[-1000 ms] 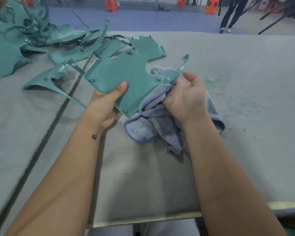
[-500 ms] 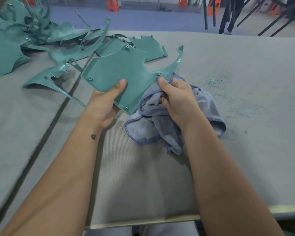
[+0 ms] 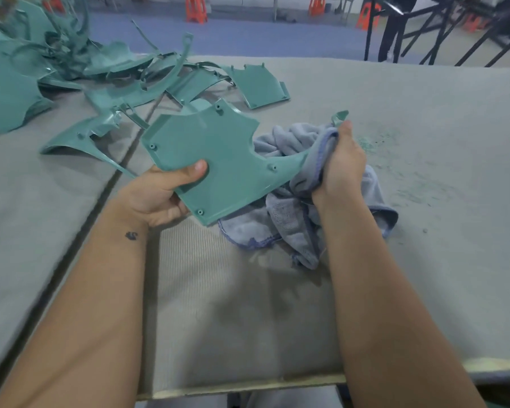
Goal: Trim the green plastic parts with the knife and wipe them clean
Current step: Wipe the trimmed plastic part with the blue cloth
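With your left hand (image 3: 156,192) gripping the green panel (image 3: 212,160) above the near table (image 3: 424,275), keep your right hand (image 3: 343,169) clenched around the blue cloth (image 3: 289,219), wiping along the thin arm.

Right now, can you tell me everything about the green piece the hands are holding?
The green plastic part is a flat, smooth teal panel with angular notched edges, small round screw bosses near its corners, and a thin curved arm ending in a small tab. It is held tilted above the grey table. The left hand grips its near left edge, thumb on top. The right hand squeezes a grey-blue cloth around the arm.
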`<state>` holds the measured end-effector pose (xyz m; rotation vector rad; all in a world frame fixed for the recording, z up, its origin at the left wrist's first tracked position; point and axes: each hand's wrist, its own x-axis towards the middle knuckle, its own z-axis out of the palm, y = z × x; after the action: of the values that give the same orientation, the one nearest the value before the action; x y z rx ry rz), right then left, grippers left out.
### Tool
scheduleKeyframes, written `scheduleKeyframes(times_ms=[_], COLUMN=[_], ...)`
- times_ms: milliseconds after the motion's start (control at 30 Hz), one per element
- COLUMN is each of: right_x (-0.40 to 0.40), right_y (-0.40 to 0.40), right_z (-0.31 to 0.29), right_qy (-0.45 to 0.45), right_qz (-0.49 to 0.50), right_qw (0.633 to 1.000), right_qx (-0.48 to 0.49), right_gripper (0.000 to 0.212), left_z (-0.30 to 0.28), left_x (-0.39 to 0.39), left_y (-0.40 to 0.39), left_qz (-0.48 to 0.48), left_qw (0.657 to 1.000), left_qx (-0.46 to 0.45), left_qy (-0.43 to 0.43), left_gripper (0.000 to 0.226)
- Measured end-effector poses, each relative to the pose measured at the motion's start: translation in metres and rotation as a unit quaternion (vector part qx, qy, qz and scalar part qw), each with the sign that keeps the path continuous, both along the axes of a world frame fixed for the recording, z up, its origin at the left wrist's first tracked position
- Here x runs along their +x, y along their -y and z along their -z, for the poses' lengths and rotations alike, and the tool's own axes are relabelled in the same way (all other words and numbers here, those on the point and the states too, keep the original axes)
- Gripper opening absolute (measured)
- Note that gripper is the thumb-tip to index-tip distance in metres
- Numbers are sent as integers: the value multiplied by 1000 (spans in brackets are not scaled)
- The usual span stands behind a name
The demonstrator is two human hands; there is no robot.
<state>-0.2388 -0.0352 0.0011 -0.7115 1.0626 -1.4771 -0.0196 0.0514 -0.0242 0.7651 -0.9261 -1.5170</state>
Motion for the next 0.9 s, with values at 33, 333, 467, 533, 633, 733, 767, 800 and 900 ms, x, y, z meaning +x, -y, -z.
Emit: scheduleKeyframes(times_ms=[33, 333, 467, 533, 633, 733, 767, 800, 900], right_x=[0, 40, 47, 44, 37, 29, 25, 22, 16], right_y=[0, -21, -26, -26, -26, -19, -16, -14, -9], right_z=[-1, 14, 16, 15, 9, 6, 5, 4, 2], right_qy=[5, -262, -308, -276, -215, -134, -92, -51, 18], right_qz=[3, -95, -155, -129, -42, 12, 16, 12, 4], right_qw=[1000, 952, 925, 938, 966, 988, 994, 998, 1000], right_qx=[-2, -128, -160, -164, -136, -76, -53, -32, -8], right_gripper=[38, 48, 41, 43, 47, 37, 35, 35, 35], left_z=[0, -6, -11, -12, -11, -9, -8, -7, -5], left_x=[-1, -47, -67, -65, -58, -49, -45, -40, -27], left_y=[0, 17, 23, 23, 21, 16, 14, 12, 5], left_qz=[-1, -205, -273, -250, -206, -144, -123, -103, -46], left_qw=[1000, 974, 956, 963, 976, 989, 992, 994, 999], left_qx=[2, -17, -46, -29, -15, 3, 11, 17, 15], left_qy=[-4, -95, -101, -97, -68, -38, -26, -17, -22], left_gripper=[69, 21, 17, 16, 15, 26, 29, 31, 35])
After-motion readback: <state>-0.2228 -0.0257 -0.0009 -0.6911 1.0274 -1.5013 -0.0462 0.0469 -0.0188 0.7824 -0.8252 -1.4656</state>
